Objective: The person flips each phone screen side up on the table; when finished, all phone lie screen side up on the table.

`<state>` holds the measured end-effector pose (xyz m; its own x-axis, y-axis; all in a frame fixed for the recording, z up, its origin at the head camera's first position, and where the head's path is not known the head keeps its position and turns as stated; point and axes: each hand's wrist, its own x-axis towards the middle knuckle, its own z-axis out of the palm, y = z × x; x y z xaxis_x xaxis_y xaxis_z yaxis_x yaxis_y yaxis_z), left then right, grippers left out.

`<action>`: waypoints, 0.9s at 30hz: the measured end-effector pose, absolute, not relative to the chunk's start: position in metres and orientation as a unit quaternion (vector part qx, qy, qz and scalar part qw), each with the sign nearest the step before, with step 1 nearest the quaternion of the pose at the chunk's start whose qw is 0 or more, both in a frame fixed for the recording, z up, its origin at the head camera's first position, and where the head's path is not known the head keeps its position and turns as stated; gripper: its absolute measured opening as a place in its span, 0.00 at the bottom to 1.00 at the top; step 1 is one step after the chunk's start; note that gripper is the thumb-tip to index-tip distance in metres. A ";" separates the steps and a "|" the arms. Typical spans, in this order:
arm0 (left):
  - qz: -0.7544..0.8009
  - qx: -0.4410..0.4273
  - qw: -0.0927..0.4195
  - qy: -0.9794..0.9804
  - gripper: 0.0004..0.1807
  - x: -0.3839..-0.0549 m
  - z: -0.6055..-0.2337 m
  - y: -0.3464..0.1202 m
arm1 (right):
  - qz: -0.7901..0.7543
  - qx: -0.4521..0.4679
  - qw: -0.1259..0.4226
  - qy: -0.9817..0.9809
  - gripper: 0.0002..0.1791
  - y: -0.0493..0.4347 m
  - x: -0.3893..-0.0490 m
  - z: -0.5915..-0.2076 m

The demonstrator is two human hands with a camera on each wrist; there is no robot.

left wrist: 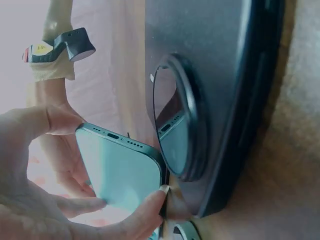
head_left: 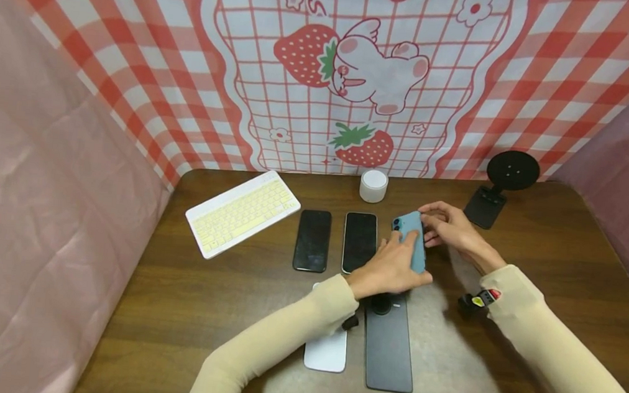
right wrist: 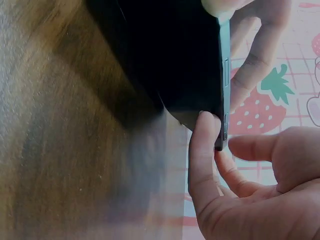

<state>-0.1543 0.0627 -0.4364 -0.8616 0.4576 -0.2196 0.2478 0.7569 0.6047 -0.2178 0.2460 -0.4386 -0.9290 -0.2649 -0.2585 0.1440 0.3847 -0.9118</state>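
In the head view a light-blue phone [head_left: 419,255] is held tilted with its camera side up, above the table. My left hand [head_left: 395,263] grips it by its edges; the left wrist view shows the thumb and fingers around its blue back [left wrist: 120,170]. At its far right corner my right hand [head_left: 452,227] pinches the edge, with a fingertip on the dark screen [right wrist: 170,55] in the right wrist view. Below the left hand lies a dark grey phone [head_left: 390,353] with a big round camera [left wrist: 175,120]. A white phone [head_left: 325,350] is partly hidden under the left forearm.
Two phones with dark screens, a left one [head_left: 312,240] and a right one [head_left: 360,238], lie left of the hands. Farther left is a white keyboard [head_left: 242,214] with yellow keys. A white cylinder [head_left: 373,187] and a black stand [head_left: 497,187] are at the back near the checked cloth.
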 end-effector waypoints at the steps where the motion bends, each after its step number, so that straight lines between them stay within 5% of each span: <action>1: 0.299 0.191 0.181 0.917 0.51 -0.154 -0.436 0.061 | -0.558 -0.036 0.184 0.809 0.25 0.246 -0.217 -0.439; 27: 0.471 0.232 0.169 0.834 0.51 -0.162 -0.444 0.034 | -0.558 -0.060 0.279 0.779 0.31 0.244 -0.213 -0.448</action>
<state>-0.1617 0.0341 -0.4443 -0.8349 0.5468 -0.0627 0.2282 0.4475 0.8647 -0.2133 0.2443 -0.4477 -0.8369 -0.4045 -0.3688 0.2190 0.3701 -0.9028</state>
